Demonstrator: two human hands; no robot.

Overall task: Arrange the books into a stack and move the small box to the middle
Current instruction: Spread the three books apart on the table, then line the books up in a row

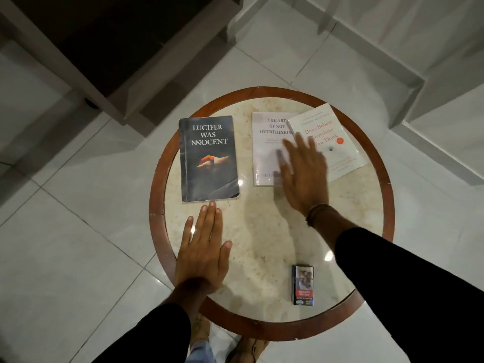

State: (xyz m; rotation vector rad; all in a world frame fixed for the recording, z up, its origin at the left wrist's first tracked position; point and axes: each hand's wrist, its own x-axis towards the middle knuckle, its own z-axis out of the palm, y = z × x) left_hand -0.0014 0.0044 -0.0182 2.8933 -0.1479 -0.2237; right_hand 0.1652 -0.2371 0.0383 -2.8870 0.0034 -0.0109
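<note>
Three books lie on a round marble table (264,260). A dark blue book (209,158) sits at the left. A white book (268,148) lies in the middle, and a second white book with red lettering (337,142) overlaps its right edge, tilted. My right hand (301,174) hovers flat and blurred over both white books, fingers spread, holding nothing. My left hand (204,252) rests flat on the table just below the dark book, fingers together and straight. A small box (303,285) lies near the table's front edge, to the right.
The table has a brown wooden rim (157,195). Around it is a white tiled floor (73,244). A dark low piece of furniture (117,48) stands at the upper left, and white steps (432,74) at the upper right. Feet show below the table's front edge.
</note>
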